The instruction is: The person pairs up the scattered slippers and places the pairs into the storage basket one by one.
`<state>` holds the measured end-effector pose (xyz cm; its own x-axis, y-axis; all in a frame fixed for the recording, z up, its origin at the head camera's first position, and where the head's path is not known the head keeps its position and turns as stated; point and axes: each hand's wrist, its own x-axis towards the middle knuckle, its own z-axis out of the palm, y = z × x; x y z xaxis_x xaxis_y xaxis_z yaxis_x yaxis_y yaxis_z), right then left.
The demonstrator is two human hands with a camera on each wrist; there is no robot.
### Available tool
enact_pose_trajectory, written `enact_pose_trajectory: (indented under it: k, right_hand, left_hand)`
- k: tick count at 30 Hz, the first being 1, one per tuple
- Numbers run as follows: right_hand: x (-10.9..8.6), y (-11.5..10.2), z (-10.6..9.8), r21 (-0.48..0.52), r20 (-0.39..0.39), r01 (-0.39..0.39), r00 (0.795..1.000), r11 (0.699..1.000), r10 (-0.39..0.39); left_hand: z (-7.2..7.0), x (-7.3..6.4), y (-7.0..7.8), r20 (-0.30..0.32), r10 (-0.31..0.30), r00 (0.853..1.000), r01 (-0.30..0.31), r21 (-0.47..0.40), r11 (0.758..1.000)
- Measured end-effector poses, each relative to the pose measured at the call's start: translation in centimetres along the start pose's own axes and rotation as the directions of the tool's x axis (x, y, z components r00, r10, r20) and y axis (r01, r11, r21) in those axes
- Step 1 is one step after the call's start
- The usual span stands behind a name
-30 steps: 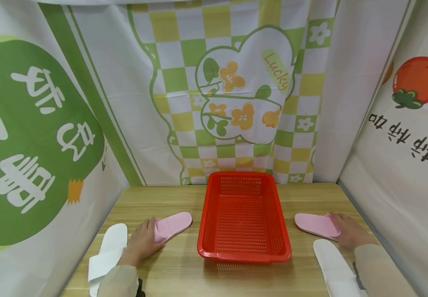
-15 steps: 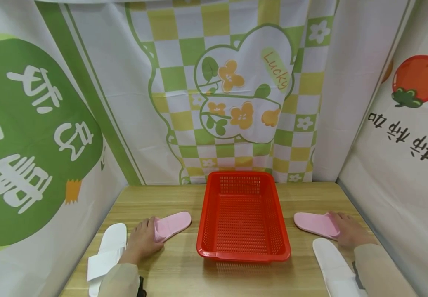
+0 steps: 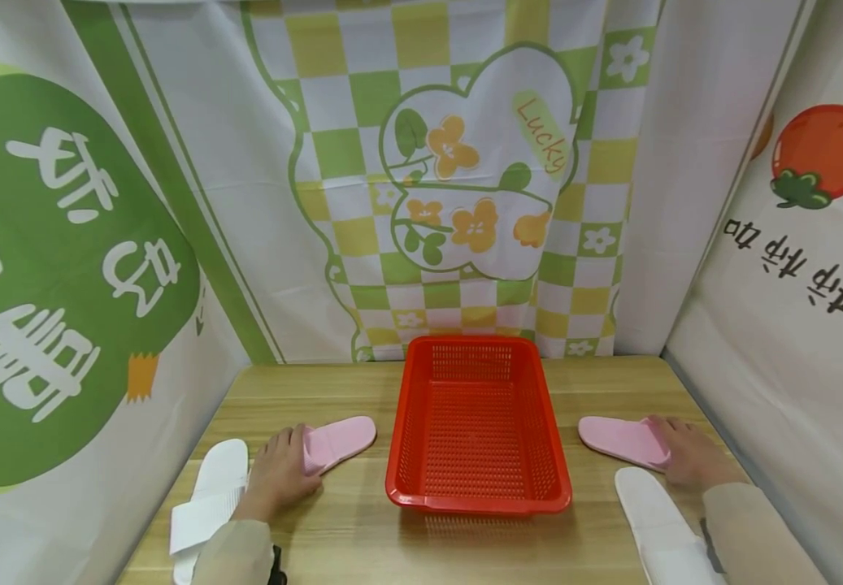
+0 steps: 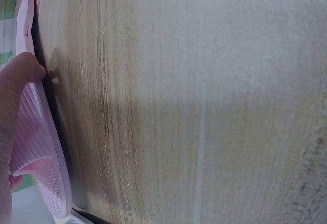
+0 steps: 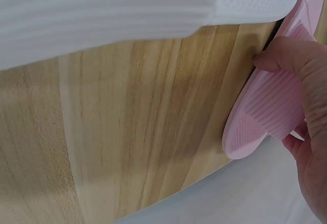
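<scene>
Wooden counter (image 3: 348, 540): nearer its left edge, the left hand (image 3: 278, 474) pinches a pink slipper (image 3: 343, 439); nearer its right edge, the right hand (image 3: 693, 457) pinches a second slipper (image 3: 614, 436); red basket (image 3: 478, 504) between.

I have the left hand (image 3: 275, 479) gripping the left pink slipper (image 3: 344, 439) at its strap and the right hand (image 3: 692, 452) gripping the right pink slipper (image 3: 614, 437) likewise, with the red basket (image 3: 475, 504) between them on the table (image 3: 348, 536). Closer to my camera, I see the left white slipper (image 3: 205, 520) and right white slipper (image 3: 657, 520), each partly covered by a sleeve (image 3: 758, 528); a checkered cloth (image 3: 370, 93) hangs behind the basket.
</scene>
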<state>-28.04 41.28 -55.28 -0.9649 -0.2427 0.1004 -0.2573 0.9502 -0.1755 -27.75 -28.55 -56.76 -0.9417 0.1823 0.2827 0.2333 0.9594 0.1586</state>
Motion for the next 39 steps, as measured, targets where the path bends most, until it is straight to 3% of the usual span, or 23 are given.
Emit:
enact_pose_trajectory:
  k: [12, 26, 39]
  right_hand:
    - [-0.39, 0.67, -0.03, -0.041, -0.019, 0.023, 1.0, 0.999, -0.024]
    - [-0.65, 0.49, -0.49, -0.01, -0.036, 0.029, 0.999, 1.0, -0.03]
    - [-0.81, 0.65, -0.77, -0.018, -0.136, 0.054, 0.989, 0.998, -0.056]
  left_hand:
    - [0.05, -0.03, -0.14, -0.025, 0.017, 1.0, -0.017, 0.017, 1.0]
    - [-0.04, -0.38, -0.24, -0.021, 0.012, 1.0, -0.012, 0.024, 1.0]
    - [-0.46, -0.59, -0.02, -0.03, 0.014, 0.999, -0.013, 0.023, 1.0]
